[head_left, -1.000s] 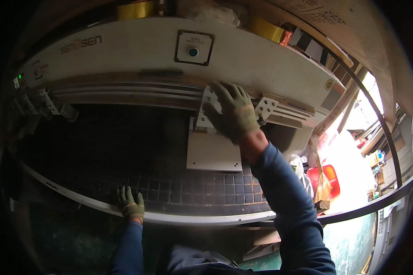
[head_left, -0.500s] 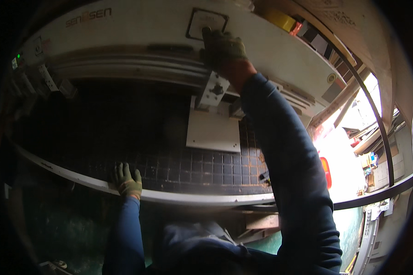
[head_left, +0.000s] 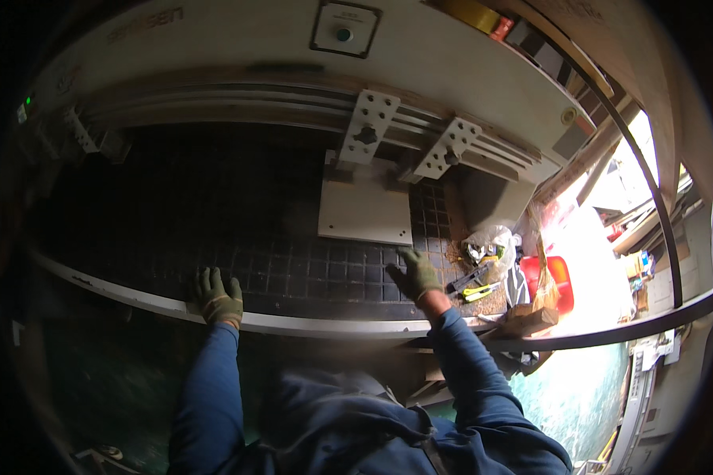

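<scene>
Both being open, my left hand (head_left: pixel 219 297) is resting on the pale rail (head_left: pixel 333 324), lower left, while my right hand (head_left: pixel 417 277) is hovering near the white panel (head_left: pixel 364 210), below centre

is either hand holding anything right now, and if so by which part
Nothing is held: the left hand rests open at the pale front rail; the right hand is open near the white panel.

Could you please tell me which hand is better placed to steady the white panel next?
Probably the right hand, open and close to the white panel; the left hand lies farther off, at the white front rail.
</scene>
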Demonstrator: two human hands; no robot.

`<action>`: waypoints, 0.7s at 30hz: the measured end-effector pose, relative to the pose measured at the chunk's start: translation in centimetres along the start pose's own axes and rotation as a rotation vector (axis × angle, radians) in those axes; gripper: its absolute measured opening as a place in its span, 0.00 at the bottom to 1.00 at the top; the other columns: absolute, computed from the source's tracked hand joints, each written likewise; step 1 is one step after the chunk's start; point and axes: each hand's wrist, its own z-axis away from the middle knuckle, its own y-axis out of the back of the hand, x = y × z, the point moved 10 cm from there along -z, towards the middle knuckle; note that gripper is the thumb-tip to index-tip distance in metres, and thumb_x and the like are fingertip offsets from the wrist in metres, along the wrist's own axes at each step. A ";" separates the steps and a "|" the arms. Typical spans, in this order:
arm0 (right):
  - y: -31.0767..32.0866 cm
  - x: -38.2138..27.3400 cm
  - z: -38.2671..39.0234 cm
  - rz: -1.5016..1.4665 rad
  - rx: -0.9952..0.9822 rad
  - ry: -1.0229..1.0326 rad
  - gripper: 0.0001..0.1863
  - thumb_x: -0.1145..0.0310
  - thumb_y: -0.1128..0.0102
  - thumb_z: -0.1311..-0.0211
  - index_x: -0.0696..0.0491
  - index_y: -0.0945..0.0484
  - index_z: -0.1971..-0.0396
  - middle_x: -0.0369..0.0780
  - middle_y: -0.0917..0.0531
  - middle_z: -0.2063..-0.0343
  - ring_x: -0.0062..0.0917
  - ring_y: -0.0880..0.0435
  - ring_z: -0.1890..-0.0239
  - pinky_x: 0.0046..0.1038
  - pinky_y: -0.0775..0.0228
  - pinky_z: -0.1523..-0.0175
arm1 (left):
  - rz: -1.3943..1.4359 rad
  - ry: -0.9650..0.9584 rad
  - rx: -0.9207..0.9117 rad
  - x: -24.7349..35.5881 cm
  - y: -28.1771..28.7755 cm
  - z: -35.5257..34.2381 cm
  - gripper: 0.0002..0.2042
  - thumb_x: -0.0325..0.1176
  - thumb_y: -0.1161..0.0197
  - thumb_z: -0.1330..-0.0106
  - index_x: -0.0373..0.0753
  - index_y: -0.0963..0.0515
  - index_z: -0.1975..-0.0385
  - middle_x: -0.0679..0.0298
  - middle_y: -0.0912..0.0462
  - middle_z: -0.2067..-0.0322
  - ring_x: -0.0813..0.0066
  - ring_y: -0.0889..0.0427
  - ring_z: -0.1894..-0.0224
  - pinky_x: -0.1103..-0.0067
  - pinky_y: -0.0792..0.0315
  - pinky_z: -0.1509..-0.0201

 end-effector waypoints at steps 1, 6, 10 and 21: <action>-2.0 0.9 2.2 -0.010 -0.073 -0.111 0.28 0.52 0.29 0.35 0.49 0.20 0.39 0.50 0.18 0.42 0.47 0.21 0.37 0.44 0.27 0.34 | -0.027 0.012 -0.020 -0.6 0.2 0.3 0.26 0.50 0.37 0.29 0.42 0.20 0.37 0.54 0.27 0.30 0.50 0.37 0.22 0.50 0.45 0.18; -6.2 2.2 7.9 0.103 0.163 -0.052 0.26 0.54 0.29 0.39 0.47 0.20 0.42 0.46 0.19 0.40 0.46 0.24 0.34 0.48 0.34 0.30 | -0.030 0.058 -0.085 -1.7 -0.9 0.4 0.27 0.51 0.43 0.24 0.43 0.26 0.31 0.55 0.32 0.26 0.50 0.39 0.21 0.52 0.44 0.18; -6.8 1.9 8.8 0.126 0.264 -0.071 0.26 0.52 0.30 0.37 0.46 0.21 0.41 0.45 0.21 0.38 0.46 0.27 0.31 0.51 0.39 0.27 | -0.036 0.071 -0.117 -1.9 -1.2 0.2 0.28 0.52 0.44 0.24 0.44 0.26 0.31 0.56 0.32 0.26 0.51 0.40 0.21 0.53 0.46 0.17; -6.2 1.5 8.4 0.159 0.250 -0.082 0.28 0.51 0.32 0.36 0.49 0.21 0.41 0.44 0.21 0.38 0.45 0.27 0.31 0.49 0.40 0.26 | -0.011 0.076 -0.124 -1.6 -1.4 0.0 0.27 0.51 0.44 0.23 0.44 0.27 0.30 0.57 0.34 0.25 0.51 0.42 0.20 0.53 0.44 0.17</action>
